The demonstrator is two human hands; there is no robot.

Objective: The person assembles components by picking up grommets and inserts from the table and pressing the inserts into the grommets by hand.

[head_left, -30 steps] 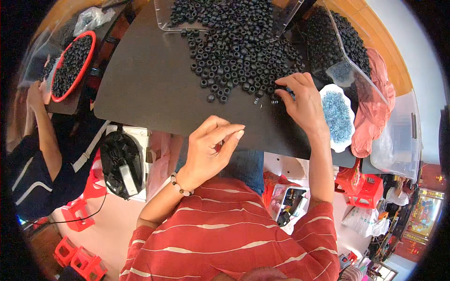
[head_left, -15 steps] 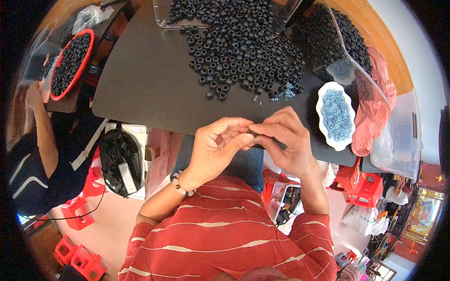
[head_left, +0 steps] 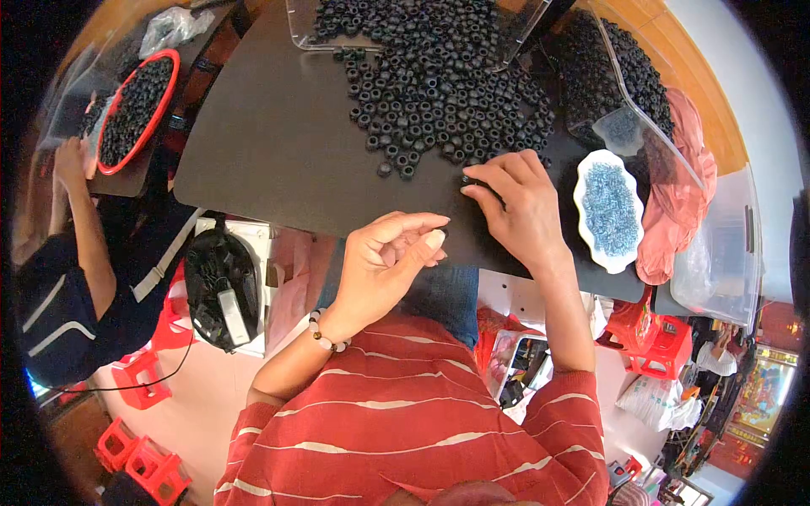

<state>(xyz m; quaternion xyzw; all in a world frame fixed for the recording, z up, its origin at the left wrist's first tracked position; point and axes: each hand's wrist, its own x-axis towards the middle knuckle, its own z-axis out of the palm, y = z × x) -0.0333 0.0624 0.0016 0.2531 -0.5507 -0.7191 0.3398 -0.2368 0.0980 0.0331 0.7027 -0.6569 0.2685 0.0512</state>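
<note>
My left hand [head_left: 390, 257], with a bead bracelet on its wrist, is over the table's front edge, thumb and forefinger pinched on a small dark thing, apparently a black bead. My right hand [head_left: 516, 207] reaches over the dark table [head_left: 270, 143] to the near edge of the heap of black beads [head_left: 447, 93]. Its thumb and forefinger are close together at the small metal springs, which it mostly hides; what it grips there is too small to tell. Right of this hand lies a white scalloped dish [head_left: 582, 196] of bluish springs [head_left: 611, 207].
Clear bins [head_left: 609, 63] of black beads stand at the back and right, beside a pink cloth [head_left: 675, 202]. On the left, a co-worker's arm [head_left: 91, 236] reaches to a red-rimmed basket [head_left: 173, 84]. Red stools [head_left: 156, 472] and a black bag [head_left: 221, 282] are below.
My hands were together half a second ago; now they are apart. My right hand has moved up and forward to the springs by the bead heap, while my left has stayed near the table edge.
</note>
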